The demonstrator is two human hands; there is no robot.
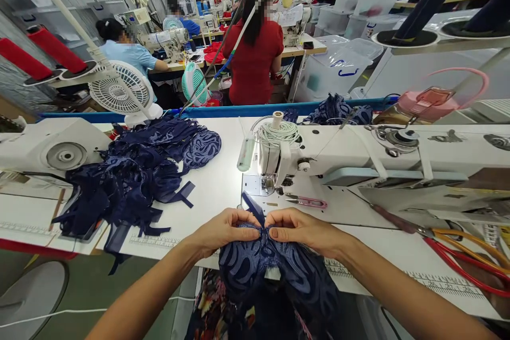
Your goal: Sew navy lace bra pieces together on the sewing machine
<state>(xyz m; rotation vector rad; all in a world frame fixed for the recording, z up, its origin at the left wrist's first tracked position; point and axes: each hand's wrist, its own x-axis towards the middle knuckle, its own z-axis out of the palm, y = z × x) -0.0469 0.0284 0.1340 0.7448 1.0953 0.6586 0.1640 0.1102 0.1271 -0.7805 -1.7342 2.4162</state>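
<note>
A navy bra (247, 271) with a swirled lace pattern hangs over the front edge of the table, its two cups spread below my hands. My left hand (235, 231) pinches the bra's top middle between thumb and fingers. Close beside it, my right hand (297, 228) pinches the same part from the other side. A dark strap end (253, 207) sticks up past the fingertips towards the sewing machine (274, 154). Its needle area is just beyond my hands. Pink-handled thread snips (306, 201) lie on the machine bed.
Left on the table is a heap of navy bra pieces (131, 170). Large scissors (450, 244) with orange and red handles lie at right. A white fan (119, 87) and red thread cones (56, 50) stand at left. Beyond, people sit at other machines.
</note>
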